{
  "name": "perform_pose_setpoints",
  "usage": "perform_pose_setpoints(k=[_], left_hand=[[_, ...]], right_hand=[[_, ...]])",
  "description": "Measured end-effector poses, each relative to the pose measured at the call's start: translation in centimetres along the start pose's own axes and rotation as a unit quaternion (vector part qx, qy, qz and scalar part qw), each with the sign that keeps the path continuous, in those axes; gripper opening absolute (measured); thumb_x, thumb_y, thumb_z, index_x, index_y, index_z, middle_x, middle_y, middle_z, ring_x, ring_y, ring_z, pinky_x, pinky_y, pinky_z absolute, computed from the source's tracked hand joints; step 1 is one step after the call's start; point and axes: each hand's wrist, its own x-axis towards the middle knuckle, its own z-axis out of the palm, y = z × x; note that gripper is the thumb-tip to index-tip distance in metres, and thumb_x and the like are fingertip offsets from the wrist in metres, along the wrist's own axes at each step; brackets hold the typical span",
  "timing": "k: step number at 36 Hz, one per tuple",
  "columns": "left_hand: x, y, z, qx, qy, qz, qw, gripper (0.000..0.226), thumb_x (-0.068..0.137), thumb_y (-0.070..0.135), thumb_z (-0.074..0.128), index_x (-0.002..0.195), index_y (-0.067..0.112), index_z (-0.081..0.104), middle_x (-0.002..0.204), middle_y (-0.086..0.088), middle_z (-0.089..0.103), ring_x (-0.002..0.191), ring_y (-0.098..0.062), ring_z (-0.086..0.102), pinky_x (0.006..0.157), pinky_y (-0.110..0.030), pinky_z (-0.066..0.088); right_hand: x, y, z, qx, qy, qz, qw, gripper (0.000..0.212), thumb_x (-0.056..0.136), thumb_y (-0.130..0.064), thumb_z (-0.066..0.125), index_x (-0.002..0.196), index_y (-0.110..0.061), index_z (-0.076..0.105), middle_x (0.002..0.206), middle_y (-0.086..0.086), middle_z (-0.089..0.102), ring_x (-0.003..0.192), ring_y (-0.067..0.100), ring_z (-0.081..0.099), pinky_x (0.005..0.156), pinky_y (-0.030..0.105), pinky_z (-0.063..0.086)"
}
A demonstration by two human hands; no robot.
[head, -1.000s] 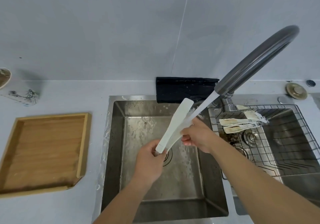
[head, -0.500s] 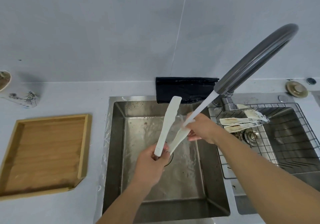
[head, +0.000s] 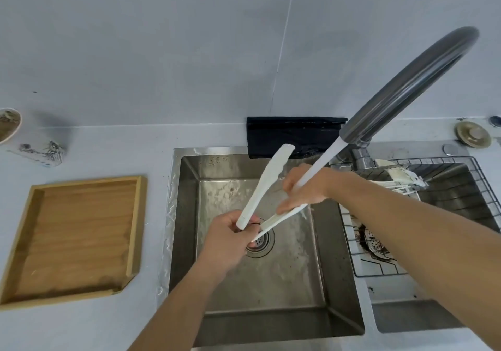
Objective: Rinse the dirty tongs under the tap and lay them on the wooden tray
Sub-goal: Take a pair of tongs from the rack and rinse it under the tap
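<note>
A person rinses white tongs [head: 267, 185] over the sink [head: 339, 283], with water [head: 320, 165] running in a slanted stream from the grey tap [head: 401, 87]. The left hand [head: 230, 239] grips the hinged end of the tongs above the drain [head: 261, 241], fingers curled round it. The right hand [head: 303, 188] is closed over the nearer arm of the tongs, where the stream lands, apparently rubbing it clean. The other arm juts up free toward the black cloth [head: 292, 134] at the back edge of the sink, clear of the water.

The wooden tray [head: 73, 237] lies on the desk [head: 81, 329] left of the sink, well apart from the tongs and with nothing visible on it. More utensils [head: 398, 180] rest in the wire rack [head: 482, 185] right of the sink.

The rinse looks only part done: the free arm seems not to be in the stream, so the tongs could go to the tray with one side unwashed. Wet plastic held at one end may also slip from the left hand into the sink. Water glancing off the tongs could splash past the sink rim onto the desk, and tongs carried over undrained would drip across it and wet the tray.
</note>
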Motion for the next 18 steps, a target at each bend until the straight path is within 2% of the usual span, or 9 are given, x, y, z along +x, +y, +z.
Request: perform_pose_setpoints(k=[3, 6, 8, 11, 14, 15, 18], left_hand=[[0.4, 0.2, -0.5, -0.009, 0.000, -0.012, 1.000, 0.009, 0.090, 0.001, 0.069, 0.095, 0.008, 0.072, 0.064, 0.002, 0.069, 0.047, -0.003, 0.060, 0.044, -0.016, 0.042], [0.7, 0.5, -1.0, -0.021, -0.010, -0.021, 1.000, 0.008, 0.090, 0.002, 0.069, 0.096, 0.007, 0.071, 0.058, 0.005, 0.068, 0.047, -0.004, 0.059, 0.044, -0.016, 0.042], [0.8, 0.5, -1.3, -0.023, -0.012, -0.025, 0.999, 0.008, 0.090, 0.001, 0.070, 0.096, 0.006, 0.071, 0.057, 0.005, 0.067, 0.046, -0.005, 0.058, 0.043, -0.016, 0.041], [1.1, 0.5, -1.7, -0.024, -0.013, -0.028, 0.999, 0.008, 0.089, 0.002, 0.071, 0.095, 0.007, 0.071, 0.062, 0.001, 0.069, 0.049, -0.008, 0.060, 0.044, -0.017, 0.042], [1.1, 0.6, -1.7, -0.022, -0.016, -0.026, 0.999, 0.007, 0.089, 0.004, 0.072, 0.092, 0.010, 0.072, 0.065, -0.001, 0.070, 0.052, -0.008, 0.061, 0.045, -0.017, 0.042], [1.1, 0.6, -1.6, -0.024, -0.016, -0.024, 0.999, 0.007, 0.089, 0.004, 0.072, 0.091, 0.011, 0.072, 0.065, -0.001, 0.070, 0.053, -0.009, 0.061, 0.045, -0.017, 0.043], [1.1, 0.7, -1.2, -0.032, -0.011, -0.018, 0.999, 0.008, 0.088, 0.004, 0.073, 0.091, 0.011, 0.072, 0.068, -0.003, 0.070, 0.053, -0.009, 0.062, 0.046, -0.017, 0.044]], right_hand=[[0.0, 0.3, -1.0, 0.028, 0.013, -0.020, 0.999, 0.046, 0.072, -0.055, 0.074, 0.059, -0.017, 0.052, 0.057, -0.002, 0.046, 0.052, 0.016, 0.041, 0.050, 0.030, 0.033], [-0.6, 0.9, -2.1, 0.075, 0.008, -0.012, 0.997, 0.029, 0.077, -0.038, 0.076, 0.069, -0.012, 0.069, 0.055, 0.006, 0.057, 0.045, 0.015, 0.050, 0.044, 0.025, 0.040], [-0.6, 1.4, -2.5, 0.111, -0.008, -0.018, 0.994, 0.013, 0.084, -0.024, 0.074, 0.078, -0.013, 0.076, 0.064, 0.018, 0.067, 0.050, 0.019, 0.060, 0.050, 0.025, 0.049], [-0.7, 2.5, -2.3, 0.199, -0.009, -0.023, 0.980, 0.011, 0.089, -0.005, 0.070, 0.088, -0.012, 0.079, 0.073, 0.008, 0.074, 0.064, 0.024, 0.072, 0.060, 0.028, 0.058], [-1.3, 3.5, -1.7, 0.350, 0.014, -0.018, 0.937, 0.016, 0.089, 0.004, 0.068, 0.100, -0.004, 0.078, 0.093, 0.005, 0.078, 0.086, 0.024, 0.077, 0.069, 0.029, 0.061], [-1.6, 3.6, -1.3, 0.394, 0.030, -0.016, 0.919, 0.016, 0.090, 0.005, 0.066, 0.101, -0.001, 0.076, 0.093, 0.006, 0.078, 0.089, 0.024, 0.077, 0.070, 0.029, 0.061], [-2.2, 3.1, 0.0, 0.500, 0.101, 0.011, 0.860, 0.017, 0.094, 0.007, 0.057, 0.093, -0.001, 0.072, 0.084, 0.007, 0.077, 0.082, 0.022, 0.077, 0.068, 0.030, 0.062]])
